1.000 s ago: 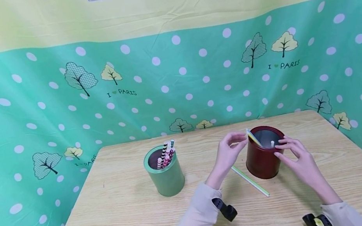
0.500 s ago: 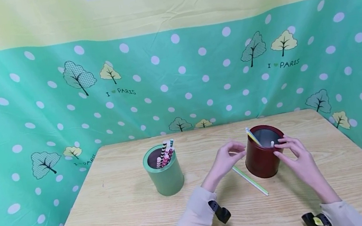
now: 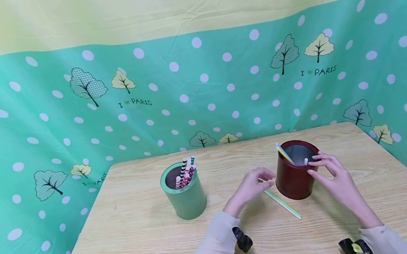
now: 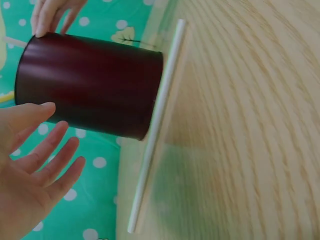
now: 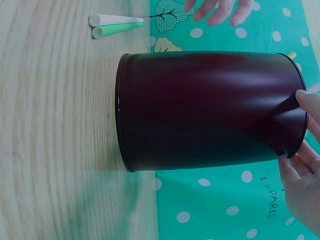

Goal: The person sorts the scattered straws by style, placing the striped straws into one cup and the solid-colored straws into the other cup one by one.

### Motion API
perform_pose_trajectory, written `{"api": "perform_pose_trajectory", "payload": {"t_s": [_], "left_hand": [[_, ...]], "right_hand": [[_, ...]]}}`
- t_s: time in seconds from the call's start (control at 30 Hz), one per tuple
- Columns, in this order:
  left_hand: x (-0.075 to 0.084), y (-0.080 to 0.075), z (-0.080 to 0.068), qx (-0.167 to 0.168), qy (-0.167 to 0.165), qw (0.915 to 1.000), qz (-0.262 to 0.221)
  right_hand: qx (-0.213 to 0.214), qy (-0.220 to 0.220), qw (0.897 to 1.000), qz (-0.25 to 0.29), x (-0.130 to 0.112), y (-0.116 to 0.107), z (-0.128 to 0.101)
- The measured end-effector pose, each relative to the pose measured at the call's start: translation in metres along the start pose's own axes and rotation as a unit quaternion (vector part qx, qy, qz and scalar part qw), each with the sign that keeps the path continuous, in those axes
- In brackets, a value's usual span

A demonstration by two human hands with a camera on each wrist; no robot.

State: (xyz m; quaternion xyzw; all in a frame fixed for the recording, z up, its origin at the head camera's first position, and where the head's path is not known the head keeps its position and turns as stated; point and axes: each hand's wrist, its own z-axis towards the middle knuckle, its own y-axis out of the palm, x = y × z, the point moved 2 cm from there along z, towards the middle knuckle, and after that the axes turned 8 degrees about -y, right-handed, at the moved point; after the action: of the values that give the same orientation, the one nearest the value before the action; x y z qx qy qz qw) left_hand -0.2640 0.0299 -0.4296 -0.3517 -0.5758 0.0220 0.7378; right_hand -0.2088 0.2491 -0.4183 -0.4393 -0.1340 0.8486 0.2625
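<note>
A dark red cylindrical can (image 3: 296,181) stands upright on the table, and my right hand (image 3: 335,177) grips its rim on the right side. Inside it, yellow and blue straws (image 3: 284,154) lean against the left rim, and a white straw tip (image 3: 306,161) shows near my right fingers. My left hand (image 3: 250,185) hovers left of the can, holding nothing, its fingers loosely spread in the left wrist view. Below that hand, a green straw and a white straw (image 3: 285,206) lie side by side on the table. The right wrist view shows the ends of these paper straws (image 5: 117,21).
A green can (image 3: 186,198) holding several striped and dotted straws (image 3: 185,174) stands to the left on the wooden table (image 3: 138,244). A polka-dot curtain (image 3: 218,67) hangs behind the table and along its sides.
My left hand has let go at the yellow and blue straws, moving down and left away from the can's rim. My right hand stays on the can.
</note>
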Motion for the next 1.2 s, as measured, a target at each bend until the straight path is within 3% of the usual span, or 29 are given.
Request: {"api": "perform_pose_trajectory", "payload": {"t_s": [0.2,0.37,0.6,0.8,0.9,1.1,1.2], "left_hand": [[-0.009,0.004,0.000,-0.026,0.018,0.9964,0.078],[-0.016,0.007,0.000,-0.044,0.014,0.9954,0.083],[-0.023,0.008,-0.001,-0.064,0.008,0.9915,0.113],[-0.027,0.011,-0.001,-0.073,0.009,0.9881,0.135],[-0.029,0.012,-0.001,-0.077,0.007,0.9863,0.146],[-0.031,0.013,0.000,-0.086,0.002,0.9846,0.152],[-0.033,0.014,0.001,-0.088,0.003,0.9842,0.153]], "right_hand": [[-0.007,0.000,1.000,-0.013,0.000,0.000,0.000],[-0.009,-0.002,1.000,-0.002,0.000,-0.001,0.000],[0.014,-0.051,0.997,0.064,0.064,0.008,-0.004],[0.022,-0.042,0.999,-0.015,0.101,0.015,-0.006],[0.014,-0.041,0.999,0.001,0.088,0.013,-0.006],[0.002,-0.032,0.999,0.034,0.037,0.004,-0.003],[0.003,-0.036,0.999,0.035,0.033,0.003,-0.003]]}}
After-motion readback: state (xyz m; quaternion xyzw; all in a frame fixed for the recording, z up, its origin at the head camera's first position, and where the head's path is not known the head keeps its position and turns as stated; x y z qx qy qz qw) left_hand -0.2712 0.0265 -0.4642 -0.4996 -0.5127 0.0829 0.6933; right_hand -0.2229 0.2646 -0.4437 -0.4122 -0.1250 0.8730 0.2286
